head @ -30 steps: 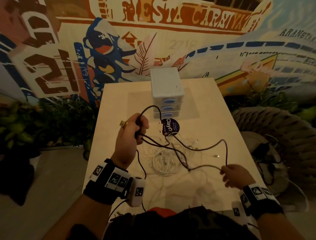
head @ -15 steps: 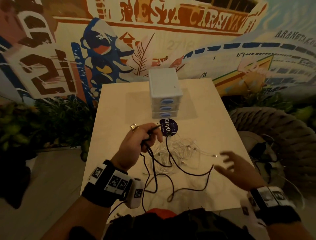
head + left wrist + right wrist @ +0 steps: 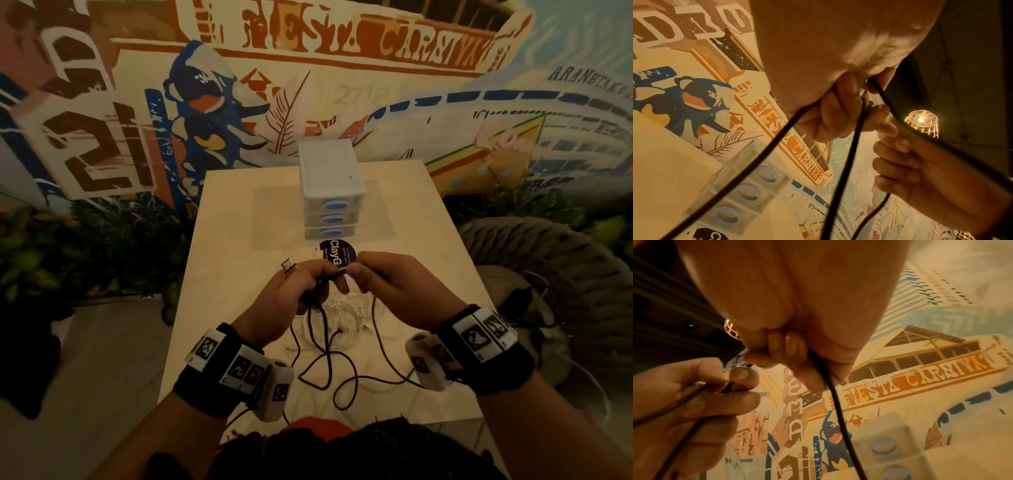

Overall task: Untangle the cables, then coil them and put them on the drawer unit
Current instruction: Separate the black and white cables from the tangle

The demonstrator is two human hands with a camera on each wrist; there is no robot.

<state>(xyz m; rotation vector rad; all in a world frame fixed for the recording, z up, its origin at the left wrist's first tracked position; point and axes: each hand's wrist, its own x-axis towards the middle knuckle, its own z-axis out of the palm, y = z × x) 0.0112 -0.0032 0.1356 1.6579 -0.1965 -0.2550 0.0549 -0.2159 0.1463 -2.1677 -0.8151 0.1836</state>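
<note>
A black cable (image 3: 325, 370) hangs from both hands in loose loops over the table's near half. My left hand (image 3: 317, 275) grips several strands of it in curled fingers (image 3: 838, 112). My right hand (image 3: 358, 274) meets the left and pinches the cable near its end, its fingers (image 3: 789, 353) curled round a strand (image 3: 838, 410). A tangle of thin white cables (image 3: 347, 306) lies on the table under the hands. The white drawer unit (image 3: 329, 185) with blue oval handles stands at the back centre, nothing on its top.
A pale square table (image 3: 233, 240) carries everything. A round purple sticker (image 3: 337, 255) lies just before the drawer unit. Plants stand at the left, a woven rope seat (image 3: 548, 260) with dark cables at the right, and a painted wall behind.
My right hand, open at the right half a second ago, has come left to the left hand and taken hold of the black cable. The cable's loops now hang lower.
</note>
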